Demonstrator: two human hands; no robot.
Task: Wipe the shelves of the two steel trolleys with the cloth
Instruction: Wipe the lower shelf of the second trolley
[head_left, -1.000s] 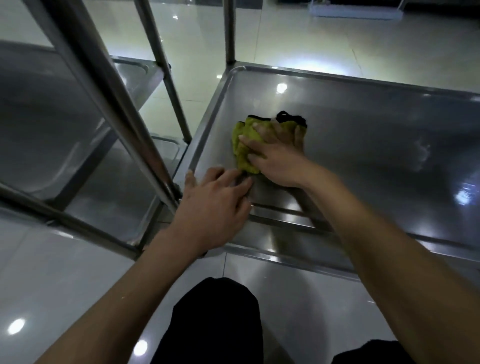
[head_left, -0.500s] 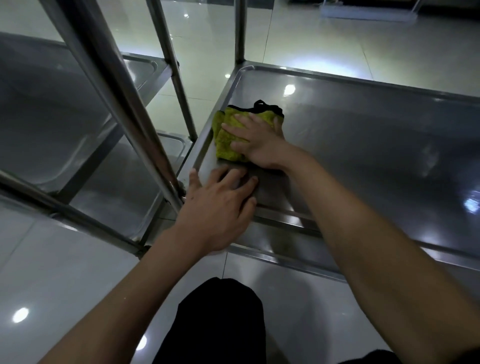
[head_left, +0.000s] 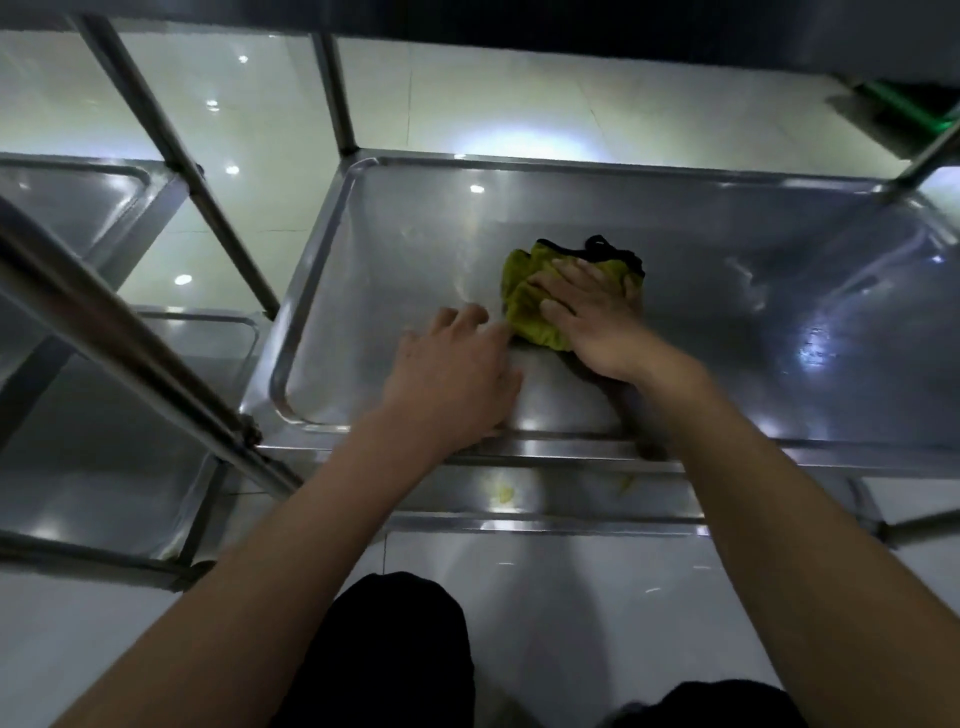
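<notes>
One cloth (head_left: 535, 306) lies in steel shelf (head_left: 779, 322).

The shelf (head_left: 727, 291) of the nearer trolley lies bare across the centre and right of the frame, while its middle is taken by the right hand (head_left: 597, 317) pressing flat on the yellow cloth (head_left: 530, 301) and the left hand (head_left: 457, 374) resting palm down just beside it. A raised rim (head_left: 311, 291) walls the shelf on every side, with upright posts (head_left: 337, 93) at its corners and a dark upper shelf (head_left: 519, 21) overhanging along the top edge. At left a slanting steel bar (head_left: 130, 338) crosses before the second trolley (head_left: 78, 208), leaving a strip of tiled floor (head_left: 249, 171) between the two.
</notes>
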